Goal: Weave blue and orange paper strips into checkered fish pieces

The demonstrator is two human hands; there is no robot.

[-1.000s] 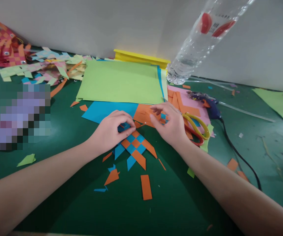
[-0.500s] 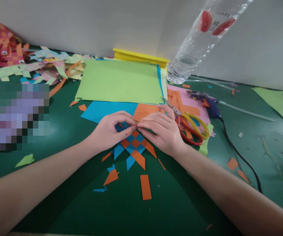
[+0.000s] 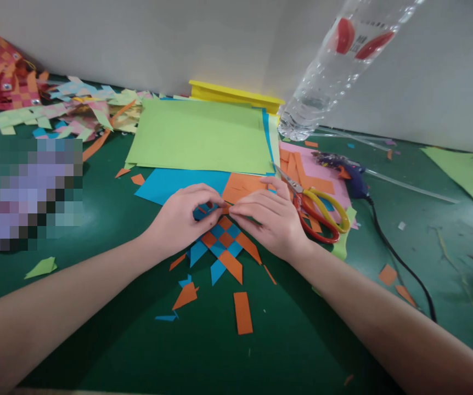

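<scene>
My left hand (image 3: pixel 187 216) is closed in a pinch, thumb against forefinger, at the middle of the view. Facing it, my right hand (image 3: pixel 268 220) also pinches, its fingertips almost touching the left ones. Between them is a small piece of orange paper (image 3: pixel 227 209), partly hidden by the fingers. Just below the hands lies a woven blue-and-orange paper piece (image 3: pixel 225 240) with pointed strip ends, its upper part covered by my hands. Red-and-yellow-handled scissors (image 3: pixel 321 211) rest beside my right hand.
Green sheets (image 3: pixel 199 134) are stacked behind the hands. A clear water bottle (image 3: pixel 322 82) stands at the back. A glue gun (image 3: pixel 354 178) with a black cord lies right. Orange scraps (image 3: pixel 243 312) lie in front; woven paper figures (image 3: pixel 10 77) are heaped far left.
My fingertips have drawn slightly apart, and more orange paper shows between them. The other things lie as before.
</scene>
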